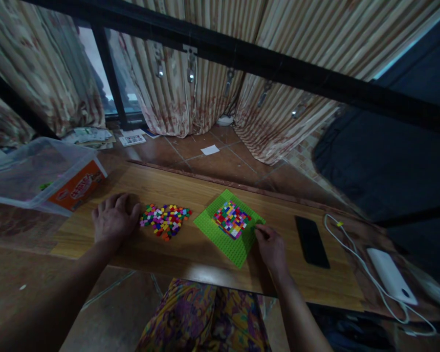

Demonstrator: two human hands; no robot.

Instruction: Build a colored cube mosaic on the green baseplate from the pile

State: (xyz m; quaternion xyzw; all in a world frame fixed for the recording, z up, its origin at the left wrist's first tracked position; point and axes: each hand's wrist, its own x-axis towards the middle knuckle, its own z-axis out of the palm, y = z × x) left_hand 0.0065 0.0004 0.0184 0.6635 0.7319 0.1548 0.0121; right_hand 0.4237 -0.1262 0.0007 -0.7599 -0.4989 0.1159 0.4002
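My left hand (115, 220) lies palm down on the wooden board with its fingers spread, just left of a loose pile of small coloured bricks (165, 220). In the middle of the board, a green baseplate (240, 256) sits turned cornerwise. A square block of multicoloured bricks (232, 220) is built up on it. At the baseplate's right corner is my right hand (271, 244), its thumb and fingers pinched together. Whether a small piece or the plate's edge is between these fingertips, I cannot tell.
A clear plastic box (40, 171) with an orange label stands at the left end. Right of the baseplate lies a black phone (311, 242). Farther right are a white cable (355, 249) and a white power bank (390, 274). A dark metal bar (278, 66) crosses above.
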